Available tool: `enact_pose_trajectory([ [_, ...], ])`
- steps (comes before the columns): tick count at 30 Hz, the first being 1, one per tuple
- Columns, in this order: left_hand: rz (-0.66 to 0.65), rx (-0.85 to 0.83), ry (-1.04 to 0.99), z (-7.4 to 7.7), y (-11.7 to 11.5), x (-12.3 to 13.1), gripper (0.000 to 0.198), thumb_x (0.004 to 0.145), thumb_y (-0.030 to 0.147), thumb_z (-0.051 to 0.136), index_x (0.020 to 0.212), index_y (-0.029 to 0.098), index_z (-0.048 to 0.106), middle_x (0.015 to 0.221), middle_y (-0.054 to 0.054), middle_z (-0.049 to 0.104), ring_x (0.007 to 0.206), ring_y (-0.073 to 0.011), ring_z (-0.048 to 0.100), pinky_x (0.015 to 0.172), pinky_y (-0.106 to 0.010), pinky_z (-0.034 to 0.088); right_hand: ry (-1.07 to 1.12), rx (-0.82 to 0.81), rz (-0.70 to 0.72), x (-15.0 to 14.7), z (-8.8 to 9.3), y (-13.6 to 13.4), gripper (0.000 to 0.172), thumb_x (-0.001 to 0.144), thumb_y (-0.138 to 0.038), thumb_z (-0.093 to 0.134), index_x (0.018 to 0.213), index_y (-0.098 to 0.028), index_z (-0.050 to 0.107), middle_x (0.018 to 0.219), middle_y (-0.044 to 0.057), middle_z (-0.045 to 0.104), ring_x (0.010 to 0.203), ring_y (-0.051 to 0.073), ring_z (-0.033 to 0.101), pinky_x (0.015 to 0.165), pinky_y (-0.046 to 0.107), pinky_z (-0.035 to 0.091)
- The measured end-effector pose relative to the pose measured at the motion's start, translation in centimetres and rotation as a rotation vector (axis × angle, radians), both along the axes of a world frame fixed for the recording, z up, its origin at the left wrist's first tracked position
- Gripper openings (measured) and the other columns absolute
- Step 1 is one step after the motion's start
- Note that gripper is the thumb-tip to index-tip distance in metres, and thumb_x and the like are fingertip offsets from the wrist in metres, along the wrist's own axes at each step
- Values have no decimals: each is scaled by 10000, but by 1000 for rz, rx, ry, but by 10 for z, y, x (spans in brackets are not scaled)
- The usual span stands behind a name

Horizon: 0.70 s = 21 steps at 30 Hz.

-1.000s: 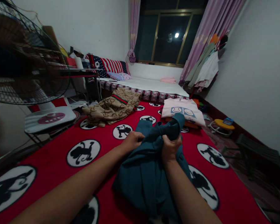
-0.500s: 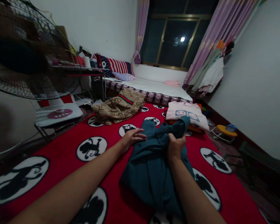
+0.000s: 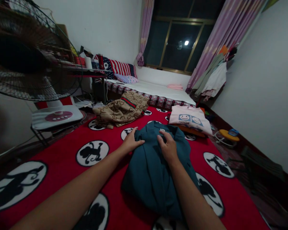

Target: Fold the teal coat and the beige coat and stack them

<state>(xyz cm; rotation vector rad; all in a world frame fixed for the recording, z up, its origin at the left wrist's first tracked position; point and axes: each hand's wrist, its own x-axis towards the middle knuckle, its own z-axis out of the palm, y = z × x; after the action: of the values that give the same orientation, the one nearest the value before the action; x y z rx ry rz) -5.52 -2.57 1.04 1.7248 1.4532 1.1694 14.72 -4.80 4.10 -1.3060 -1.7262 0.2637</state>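
Observation:
A dark teal garment [image 3: 153, 169] lies spread on a red blanket [image 3: 62, 166] printed with black-and-white monkey circles. My left hand [image 3: 131, 142] rests flat on the garment's left edge, fingers stretched out. Beside it, my right hand [image 3: 168, 147] lies palm down on the upper middle of the garment, just below its collar, fingers extended. Neither hand holds anything.
A brown patterned garment [image 3: 120, 110] lies bunched at the far left of the blanket. A folded pink shirt with smiley faces [image 3: 189, 118] sits at the far right on an orange item. A standing fan [image 3: 31, 54] is at the left. A mattress [image 3: 156, 89] lies under the window.
My right hand let go of the bunched garment top, which now lies flat. Both hands have opened and press down on the teal garment.

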Motion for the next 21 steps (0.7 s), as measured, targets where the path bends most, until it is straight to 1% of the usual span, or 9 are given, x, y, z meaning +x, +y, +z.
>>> enact_pose_trajectory([
  [3, 64, 54, 194, 8, 1, 3, 790, 683, 278, 742, 1383, 143, 402, 1365, -169, 510, 1263, -303, 486, 1041, -429, 402, -295, -186, 9, -4, -6, -3, 387, 856, -317, 544, 1186, -136, 633, 1305, 143, 586, 1251, 241, 504, 1068, 392, 360],
  [5, 110, 114, 313, 21, 1, 10, 716, 731, 287, 695, 1372, 130, 418, 1350, -178, 516, 1266, -305, 480, 1045, -426, 394, -376, -241, -2, -7, -9, -4, 392, 867, -317, 543, 1203, -136, 630, 1364, 145, 538, 1304, 245, 454, 1098, 393, 323],
  [7, 120, 173, 382, 35, 3, 22, 651, 794, 331, 632, 1372, 120, 418, 1358, -183, 506, 1277, -297, 469, 1057, -409, 379, -310, -234, -5, -8, -8, -4, 372, 844, -306, 575, 1169, -142, 652, 1355, 140, 548, 1302, 248, 460, 1099, 395, 324],
  [10, 98, 175, 463, 48, 10, 44, 669, 841, 422, 568, 1397, 101, 379, 1371, -201, 491, 1296, -307, 446, 1057, -405, 371, 49, -232, 75, 2, 6, 1, 273, 793, -267, 592, 1022, -168, 703, 1146, 104, 691, 1100, 232, 628, 968, 389, 460],
  [12, 99, 101, 519, 48, 16, 55, 721, 841, 463, 561, 1418, 91, 343, 1359, -223, 494, 1288, -334, 450, 1027, -426, 391, 370, -204, 86, 22, 19, 7, 251, 790, -278, 550, 953, -166, 704, 963, 75, 741, 879, 205, 701, 798, 354, 536],
  [14, 113, 29, 568, 43, 20, 61, 751, 833, 476, 571, 1425, 81, 330, 1332, -241, 511, 1253, -358, 480, 990, -448, 415, 572, -96, -44, 51, 29, 13, 251, 766, -278, 536, 908, -144, 694, 879, 73, 740, 775, 188, 702, 718, 325, 541],
  [16, 133, 17, 585, 35, 23, 63, 722, 837, 461, 575, 1415, 89, 353, 1305, -235, 534, 1220, -355, 508, 971, -450, 427, 557, -13, -260, 81, 30, 19, 249, 724, -251, 553, 899, -129, 683, 880, 84, 731, 796, 187, 688, 748, 326, 529],
  [18, 156, 55, 569, 28, 23, 62, 657, 846, 428, 575, 1396, 118, 395, 1279, -208, 557, 1204, -335, 522, 966, -434, 436, 451, -47, -408, 103, 22, 22, 281, 695, -254, 596, 928, -119, 676, 877, 97, 725, 817, 202, 677, 778, 350, 518],
  [21, 170, 123, 539, 23, 22, 60, 565, 848, 373, 582, 1361, 166, 461, 1221, -171, 586, 1158, -318, 551, 937, -415, 461, 314, -177, -410, 111, 1, 23, 413, 619, -295, 711, 998, -137, 670, 883, 92, 724, 815, 220, 669, 774, 370, 513],
])
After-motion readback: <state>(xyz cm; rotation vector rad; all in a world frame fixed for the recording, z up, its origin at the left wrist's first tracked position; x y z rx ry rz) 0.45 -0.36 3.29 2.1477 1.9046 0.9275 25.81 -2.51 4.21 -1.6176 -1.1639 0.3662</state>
